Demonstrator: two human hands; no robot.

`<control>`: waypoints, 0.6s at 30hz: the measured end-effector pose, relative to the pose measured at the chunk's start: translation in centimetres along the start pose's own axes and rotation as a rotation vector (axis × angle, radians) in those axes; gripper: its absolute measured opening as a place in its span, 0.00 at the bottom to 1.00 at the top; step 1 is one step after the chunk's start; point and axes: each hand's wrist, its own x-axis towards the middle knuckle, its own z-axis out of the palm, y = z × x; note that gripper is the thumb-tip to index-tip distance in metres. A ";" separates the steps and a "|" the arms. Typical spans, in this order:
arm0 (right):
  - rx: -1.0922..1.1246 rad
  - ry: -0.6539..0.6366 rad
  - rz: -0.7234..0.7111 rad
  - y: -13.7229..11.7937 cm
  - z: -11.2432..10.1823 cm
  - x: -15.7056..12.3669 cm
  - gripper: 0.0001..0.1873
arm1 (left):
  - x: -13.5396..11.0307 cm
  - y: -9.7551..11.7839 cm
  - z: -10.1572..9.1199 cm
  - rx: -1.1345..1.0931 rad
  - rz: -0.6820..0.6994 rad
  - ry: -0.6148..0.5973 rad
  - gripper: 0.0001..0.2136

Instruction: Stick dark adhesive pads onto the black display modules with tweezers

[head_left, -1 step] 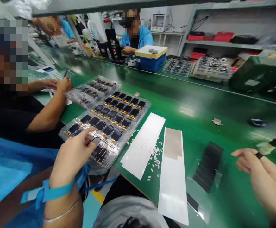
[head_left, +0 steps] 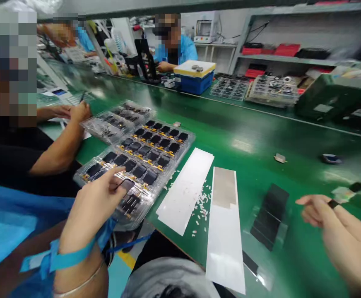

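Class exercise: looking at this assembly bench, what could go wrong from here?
The right hand could drop the small black piece it pinches. Loose white scraps on the green belt might stray into the clear tray of black components, which seems to overhang the bench edge and could tip.

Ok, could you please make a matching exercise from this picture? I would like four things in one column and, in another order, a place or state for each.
Things:
1. left hand
2. right hand
3. blue box
4. small white bits

Places or states:
A. scattered on the green belt between two white strips
B. in front of a co-worker
C. over the clear tray
D. pinching a small black piece

Pairs: 1-C, 2-D, 3-B, 4-A
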 end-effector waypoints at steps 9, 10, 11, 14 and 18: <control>-0.091 -0.328 -0.501 -3.6 5.2 -7.2 0.12 | -2.9 11.5 7.5 -0.870 0.628 -0.560 0.08; -0.102 -0.347 -0.509 -3.7 5.7 -7.3 0.15 | -3.4 12.3 8.5 -0.963 0.582 -0.614 0.06; -0.105 -0.352 -0.510 -3.6 6.1 -7.4 0.16 | -3.7 12.7 9.5 -1.057 0.523 -0.664 0.03; -0.054 -0.342 -0.482 -2.6 7.1 -7.0 0.11 | -4.2 12.9 11.3 -1.289 0.376 -0.807 0.04; 0.014 -0.313 -0.439 -1.6 8.0 -7.0 0.00 | -4.1 12.5 11.8 -1.319 0.301 -0.930 0.05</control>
